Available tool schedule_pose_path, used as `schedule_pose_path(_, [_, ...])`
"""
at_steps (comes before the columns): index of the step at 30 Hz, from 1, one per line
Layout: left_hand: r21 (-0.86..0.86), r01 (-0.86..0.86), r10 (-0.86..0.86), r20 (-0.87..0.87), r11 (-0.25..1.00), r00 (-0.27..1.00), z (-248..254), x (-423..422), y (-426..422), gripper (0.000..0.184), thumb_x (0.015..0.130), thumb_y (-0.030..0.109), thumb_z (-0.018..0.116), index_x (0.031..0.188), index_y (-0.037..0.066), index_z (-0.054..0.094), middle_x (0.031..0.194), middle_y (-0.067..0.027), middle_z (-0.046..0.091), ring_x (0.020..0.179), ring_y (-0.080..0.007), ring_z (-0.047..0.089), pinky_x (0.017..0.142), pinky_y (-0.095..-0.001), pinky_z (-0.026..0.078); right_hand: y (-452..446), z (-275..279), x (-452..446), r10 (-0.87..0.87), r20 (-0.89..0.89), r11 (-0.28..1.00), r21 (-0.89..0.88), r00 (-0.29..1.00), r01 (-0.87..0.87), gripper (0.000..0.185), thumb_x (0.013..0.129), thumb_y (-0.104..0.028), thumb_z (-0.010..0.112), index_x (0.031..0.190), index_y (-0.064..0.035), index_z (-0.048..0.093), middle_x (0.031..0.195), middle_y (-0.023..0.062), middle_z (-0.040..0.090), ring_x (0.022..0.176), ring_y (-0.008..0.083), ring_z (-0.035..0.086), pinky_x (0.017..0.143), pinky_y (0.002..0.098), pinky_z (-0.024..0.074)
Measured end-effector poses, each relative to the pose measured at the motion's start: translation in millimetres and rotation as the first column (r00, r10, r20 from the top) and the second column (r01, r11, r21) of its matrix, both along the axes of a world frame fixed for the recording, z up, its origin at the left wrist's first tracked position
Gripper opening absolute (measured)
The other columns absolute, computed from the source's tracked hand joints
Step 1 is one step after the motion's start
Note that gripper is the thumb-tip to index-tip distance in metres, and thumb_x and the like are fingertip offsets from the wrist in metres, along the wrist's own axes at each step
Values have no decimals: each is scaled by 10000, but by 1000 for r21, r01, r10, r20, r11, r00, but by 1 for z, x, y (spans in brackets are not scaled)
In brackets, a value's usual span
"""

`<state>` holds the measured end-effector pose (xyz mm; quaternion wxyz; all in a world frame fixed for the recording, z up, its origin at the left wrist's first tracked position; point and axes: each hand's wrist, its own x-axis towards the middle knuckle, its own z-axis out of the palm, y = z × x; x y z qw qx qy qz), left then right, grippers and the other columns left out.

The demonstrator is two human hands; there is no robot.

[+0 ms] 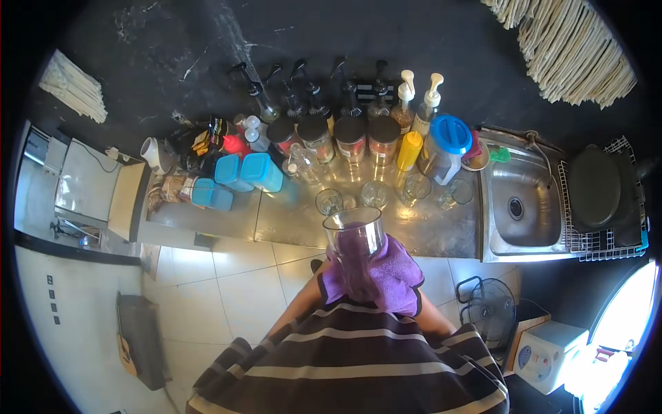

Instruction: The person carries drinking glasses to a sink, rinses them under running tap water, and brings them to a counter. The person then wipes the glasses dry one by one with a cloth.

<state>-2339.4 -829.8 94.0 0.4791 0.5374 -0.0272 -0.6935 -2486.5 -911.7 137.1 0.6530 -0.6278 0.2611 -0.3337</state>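
A tall clear glass (pixel 354 241) is held upright in front of my body, its rim facing up toward the camera. Around and behind it is a purple cloth (pixel 400 276), which covers most of both hands. My left hand is hidden under the cloth on the right side; only the forearm shows. The fingers of my right hand are also hidden by the cloth and glass. Just beyond, on the steel counter (pixel 296 224), stand several short glasses, among them one (pixel 329 202) at the left and one (pixel 456 194) at the right.
Jars, pump bottles, a yellow squeeze bottle (pixel 409 151) and a blue-lidded pitcher (pixel 447 148) line the counter's back. Blue containers (pixel 262 172) stand left. At right are a sink (pixel 517 207) and a wire rack (pixel 574 207); a fan (pixel 488 310) stands below.
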Motion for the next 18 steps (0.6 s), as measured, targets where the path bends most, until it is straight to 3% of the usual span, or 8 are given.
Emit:
schedule_pose_path(2, [-293,-23,-19,-140,956,990,-55,20,14,374,963,239,394,1302,82,389,1179,-116,532,1049,-255,548,894,-405,474,1,-13,0,12,-38,993,-117,999,-16,480,610,-76,644,1076,1,564,924,80,625,850,162,575,764,302,462])
schedule_pose_path(3, [-468,194,-58,290,862,955,-55,22,18,354,944,259,432,1261,101,443,1140,-114,557,1009,-250,565,840,-408,498,1,-21,-1,15,-74,971,-236,997,-33,471,616,-106,638,1068,5,561,897,98,623,827,192,587,751,309,461])
schedule_pose_path(4, [-469,188,-51,289,863,956,-65,22,23,354,944,259,432,1261,101,443,1140,-114,557,1009,-250,565,840,-408,498,0,-28,-3,22,-76,971,-237,997,-40,471,616,-106,638,1068,5,561,897,98,623,827,192,587,751,309,461])
schedule_pose_path(6, [-259,-90,66,-99,962,993,-87,23,32,414,896,197,536,1253,24,416,1148,-75,539,981,-175,565,792,-302,499,-2,-37,-8,-31,-208,868,-491,978,-77,473,604,-161,641,1038,11,567,833,146,606,792,289,595,719,343,463])
schedule_pose_path(9, [-273,-121,113,-47,954,993,-87,26,34,402,898,206,525,1244,25,425,1134,-75,544,973,-178,567,788,-305,500,-1,-34,-11,167,-493,816,-416,854,-401,500,583,-209,661,1024,9,565,818,189,584,796,351,578,708,368,457])
schedule_pose_path(12, [-298,-174,188,16,939,982,-76,25,33,387,902,221,508,1230,28,438,1113,-75,552,961,-182,570,784,-310,501,-2,-11,-7,288,-431,729,-481,855,-487,553,586,-240,751,1048,-20,542,963,147,556,873,302,527,791,377,419])
schedule_pose_path(14, [-320,-206,236,55,925,970,-66,23,30,378,904,230,496,1220,29,446,1099,-75,558,954,-184,572,781,-313,501,-3,-11,-5,181,-384,678,-619,906,-398,526,618,-206,764,1054,-20,535,1004,149,545,901,276,524,785,358,418])
schedule_pose_path(18, [-367,-267,333,130,891,934,-46,19,24,365,909,249,474,1201,32,463,1071,-76,569,938,-189,576,774,-320,502,-2,-20,-5,245,-349,789,-470,904,-395,526,629,-198,761,1066,-19,529,1021,147,541,916,272,521,795,359,417])
